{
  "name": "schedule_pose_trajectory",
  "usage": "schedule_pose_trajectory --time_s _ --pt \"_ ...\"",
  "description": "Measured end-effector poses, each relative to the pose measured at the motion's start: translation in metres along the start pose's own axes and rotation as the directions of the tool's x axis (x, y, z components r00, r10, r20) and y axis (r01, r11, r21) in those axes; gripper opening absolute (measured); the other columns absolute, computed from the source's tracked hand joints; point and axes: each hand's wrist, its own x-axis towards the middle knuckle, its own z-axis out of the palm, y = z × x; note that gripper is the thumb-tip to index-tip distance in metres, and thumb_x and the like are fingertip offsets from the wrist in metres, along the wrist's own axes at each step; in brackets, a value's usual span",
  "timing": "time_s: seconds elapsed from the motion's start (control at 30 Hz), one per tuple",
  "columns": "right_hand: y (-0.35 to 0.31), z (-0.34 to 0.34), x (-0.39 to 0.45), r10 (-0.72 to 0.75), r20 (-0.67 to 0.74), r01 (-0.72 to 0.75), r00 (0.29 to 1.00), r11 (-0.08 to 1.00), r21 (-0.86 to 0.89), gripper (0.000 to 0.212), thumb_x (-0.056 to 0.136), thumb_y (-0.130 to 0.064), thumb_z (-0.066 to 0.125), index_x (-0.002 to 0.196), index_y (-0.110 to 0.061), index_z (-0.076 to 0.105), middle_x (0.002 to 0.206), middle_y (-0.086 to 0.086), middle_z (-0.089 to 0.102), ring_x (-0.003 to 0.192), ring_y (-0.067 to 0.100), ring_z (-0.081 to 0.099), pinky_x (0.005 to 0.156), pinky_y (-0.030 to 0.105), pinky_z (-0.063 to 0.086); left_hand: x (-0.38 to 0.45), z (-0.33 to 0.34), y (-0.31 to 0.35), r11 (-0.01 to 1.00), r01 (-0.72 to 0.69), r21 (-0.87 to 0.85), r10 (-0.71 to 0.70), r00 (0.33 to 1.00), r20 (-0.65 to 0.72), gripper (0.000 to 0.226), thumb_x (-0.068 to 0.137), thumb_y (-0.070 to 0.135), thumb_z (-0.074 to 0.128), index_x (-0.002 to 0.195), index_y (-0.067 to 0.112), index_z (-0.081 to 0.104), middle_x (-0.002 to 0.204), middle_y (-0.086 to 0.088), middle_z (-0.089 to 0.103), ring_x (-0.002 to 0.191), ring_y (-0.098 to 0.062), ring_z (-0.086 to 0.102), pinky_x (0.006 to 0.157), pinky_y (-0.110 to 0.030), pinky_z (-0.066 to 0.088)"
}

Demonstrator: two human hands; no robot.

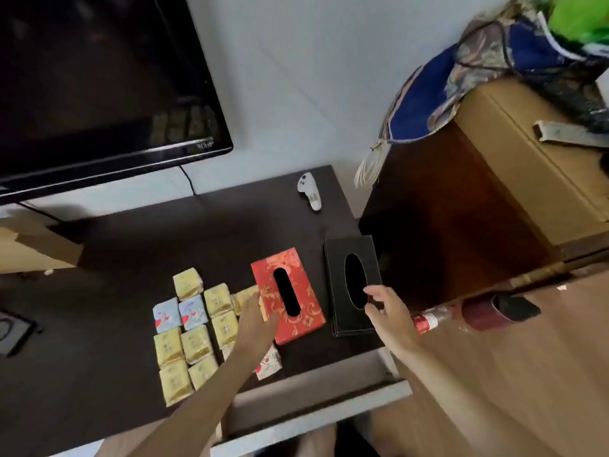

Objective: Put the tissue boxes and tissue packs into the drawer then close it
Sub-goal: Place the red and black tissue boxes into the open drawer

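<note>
Between my two sets of fingers sit the tissue boxes, both on the dark tabletop (131, 258) and neither yet in the drawer (306, 407), which stands pulled open below my wrists and looks empty as far as I can see into it. So nothing is stowed so far: two boxes and the whole cluster of packs are left, and then the closing.

My left hand (255, 319) lies against the near left edge of the red tissue box (286, 295), fingers loosely spread along its side, touching it but not clearly gripping. My right hand (387, 310) hovers at the near right corner of the black tissue box (352, 285), fingers open and curled as if about to take hold; I cannot tell whether they touch it.

The red box is patterned in gold with a dark oval slot on top; the black one is plain, with an oval opening edged in pale stitching. Both lie flat, slots up, just beside each other.

Left of my left fingers, the tissue packs (194, 328) lie in rough rows, mostly yellow, two pale blue, and one white-and-red pack partly hidden under my forearm.
</note>
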Motion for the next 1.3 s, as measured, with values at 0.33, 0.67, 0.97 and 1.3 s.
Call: schedule_pose_trajectory --time_s 0.33,0.67,0.97,1.3 --pt "0.051 0.028 0.079 0.014 -0.090 -0.016 0.996 0.999 -0.029 0.078 0.097 -0.020 0.069 0.160 -0.015 0.023 0.162 0.008 0.041 0.148 0.029 0.041 0.116 0.054 0.041 0.067 0.077 -0.037 0.998 0.042 -0.051 -0.055 0.951 -0.303 0.086 0.089 0.016 0.063 0.156 0.008 0.010 0.159 -0.014 0.023 0.146 -0.028 0.023 0.119 -0.043 0.025" --pt "0.079 0.037 0.089 0.015 -0.128 -0.007 0.992 0.998 0.061 0.073 0.094 -0.029 0.071 0.156 -0.015 0.034 0.154 0.007 0.052 0.140 0.030 0.050 0.112 0.051 0.046 0.078 0.084 -0.052 0.992 0.073 -0.100 -0.106 0.917 -0.386 0.079 0.086 0.025 0.066 0.153 0.013 0.024 0.138 -0.004 0.055 0.121 -0.022 0.056 0.101 -0.045 0.047" --pt "0.072 0.038 0.086 0.027 -0.166 -0.010 0.986 0.995 0.100 0.064 0.089 -0.015 0.073 0.148 -0.017 0.047 0.137 0.004 0.064 0.126 0.024 0.060 0.106 0.043 0.052 0.076 0.081 -0.052 0.976 -0.007 -0.219 -0.076 0.927 -0.368 0.050 0.080 0.018 0.067 0.124 0.026 0.046 0.110 0.009 0.062 0.097 -0.011 0.063 0.084 -0.039 0.055" --pt "0.094 0.043 0.012 -0.047 -0.347 0.159 0.937 0.940 0.301 0.060 0.075 -0.009 0.071 0.131 -0.026 0.061 0.110 -0.008 0.075 0.102 0.005 0.071 0.080 0.018 0.058 -0.007 0.095 -0.073 0.913 -0.191 -0.361 0.001 0.885 -0.465 0.082 0.078 0.018 0.077 0.149 0.026 0.035 0.124 0.019 0.057 0.113 0.007 0.054 0.090 -0.010 0.044"
